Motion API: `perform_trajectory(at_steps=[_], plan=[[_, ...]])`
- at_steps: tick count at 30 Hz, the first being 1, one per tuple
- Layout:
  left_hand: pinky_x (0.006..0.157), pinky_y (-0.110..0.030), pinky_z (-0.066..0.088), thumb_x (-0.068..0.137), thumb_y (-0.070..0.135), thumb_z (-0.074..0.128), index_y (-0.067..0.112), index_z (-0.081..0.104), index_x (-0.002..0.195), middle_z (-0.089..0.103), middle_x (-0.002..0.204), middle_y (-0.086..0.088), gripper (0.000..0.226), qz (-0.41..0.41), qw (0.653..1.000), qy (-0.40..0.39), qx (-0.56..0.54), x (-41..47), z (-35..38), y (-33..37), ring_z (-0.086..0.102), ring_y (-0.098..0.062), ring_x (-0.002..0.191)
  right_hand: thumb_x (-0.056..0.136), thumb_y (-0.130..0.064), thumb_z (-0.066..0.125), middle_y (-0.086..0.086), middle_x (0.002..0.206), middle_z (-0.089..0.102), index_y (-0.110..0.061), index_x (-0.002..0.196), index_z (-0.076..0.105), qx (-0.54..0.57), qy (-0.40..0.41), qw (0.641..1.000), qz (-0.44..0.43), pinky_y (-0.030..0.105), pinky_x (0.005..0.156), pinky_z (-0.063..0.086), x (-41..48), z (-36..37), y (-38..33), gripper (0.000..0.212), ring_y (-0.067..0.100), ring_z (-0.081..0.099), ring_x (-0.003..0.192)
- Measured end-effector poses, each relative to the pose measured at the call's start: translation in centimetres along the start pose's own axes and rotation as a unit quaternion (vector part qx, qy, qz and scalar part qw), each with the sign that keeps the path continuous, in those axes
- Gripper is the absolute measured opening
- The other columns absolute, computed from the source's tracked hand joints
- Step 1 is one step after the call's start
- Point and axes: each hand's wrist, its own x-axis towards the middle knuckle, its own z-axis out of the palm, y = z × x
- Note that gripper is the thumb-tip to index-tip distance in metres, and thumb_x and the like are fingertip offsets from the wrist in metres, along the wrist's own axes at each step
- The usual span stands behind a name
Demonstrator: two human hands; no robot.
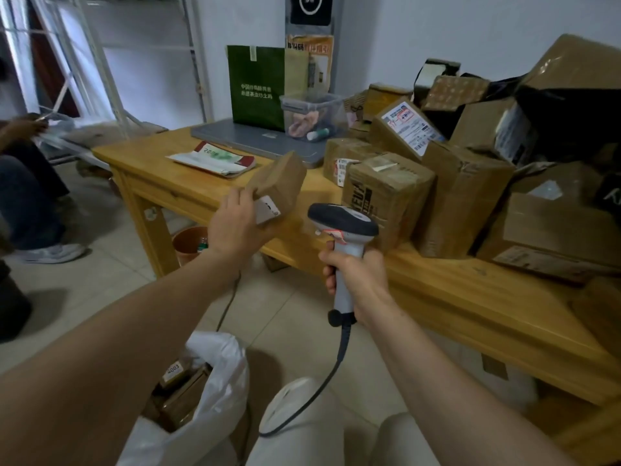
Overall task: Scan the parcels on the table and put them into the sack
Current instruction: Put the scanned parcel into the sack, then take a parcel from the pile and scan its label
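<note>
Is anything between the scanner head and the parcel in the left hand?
No. In the head view, the gap between the scanner and the parcel held by the left hand shows only bare wooden table behind it.

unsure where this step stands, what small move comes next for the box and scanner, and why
Probably aim the scanner in the right hand at the white label and scan it. The left hand holds the small parcel up beside the scanner's head, label showing, not yet over the open sack below.
</note>
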Motion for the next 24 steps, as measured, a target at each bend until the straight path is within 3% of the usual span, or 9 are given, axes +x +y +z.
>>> perform_trajectory(at_steps=[3, 6, 12, 17, 24], plan=[[0.091, -0.035, 0.050, 0.066, 0.037, 0.080, 0.015, 0.045, 0.129, 0.045, 0.132, -0.003, 0.076, -0.143, 0.964, 0.008, -0.225, -0.1, -0.9, -1.5, 0.049, -0.018, 0.117, 0.083, -0.005, 0.067, 0.003, 0.056, 0.057, -0.010, 0.081, 0.062, 0.009, -0.017, 1.000, 0.002, 0.026, 0.046, 0.044, 0.1, 0.8, 0.0, 0.008, 0.014, 0.051, 0.047], [0.068, -0.021, 0.053, 0.075, 0.024, 0.078, 0.016, 0.054, 0.123, 0.060, 0.117, 0.004, 0.055, -0.245, 0.877, 0.016, -0.413, -0.9, -2.1, -2.5, 0.059, -0.012, 0.101, 0.084, -0.006, 0.068, 0.005, 0.059, 0.059, -0.010, 0.084, 0.064, 0.020, -0.038, 0.999, 0.015, 0.023, 0.044, 0.045, -0.1, 1.6, -0.2, 0.006, 0.014, 0.052, 0.046], [0.066, -0.021, 0.052, 0.084, 0.013, 0.069, 0.012, 0.061, 0.111, 0.066, 0.098, 0.003, 0.027, -0.321, 0.797, 0.002, -0.512, -1.8, -3.6, -4.0, 0.063, -0.007, 0.081, 0.083, -0.008, 0.069, 0.005, 0.060, 0.060, -0.010, 0.082, 0.063, 0.013, -0.071, 0.997, 0.016, 0.026, 0.048, 0.046, -0.8, 2.8, 0.0, 0.006, 0.015, 0.053, 0.050], [0.093, -0.041, 0.054, 0.078, 0.013, 0.076, 0.014, 0.061, 0.108, 0.069, 0.104, -0.001, 0.033, -0.334, 0.788, -0.030, -0.516, -2.3, -3.7, -5.5, 0.067, -0.022, 0.101, 0.081, -0.008, 0.070, 0.004, 0.058, 0.061, -0.009, 0.082, 0.064, 0.033, -0.086, 0.995, 0.033, 0.026, 0.048, 0.048, -1.3, 3.5, 0.1, 0.007, 0.015, 0.055, 0.050], [0.091, -0.043, 0.055, 0.071, 0.011, 0.080, 0.014, 0.053, 0.115, 0.068, 0.111, -0.008, 0.052, -0.338, 0.794, -0.038, -0.503, -2.7, -3.9, -6.5, 0.067, -0.026, 0.103, 0.082, -0.010, 0.069, 0.006, 0.060, 0.060, -0.008, 0.080, 0.062, 0.009, -0.086, 0.996, 0.010, 0.026, 0.049, 0.048, -1.5, 4.0, -0.7, 0.008, 0.016, 0.054, 0.051]])
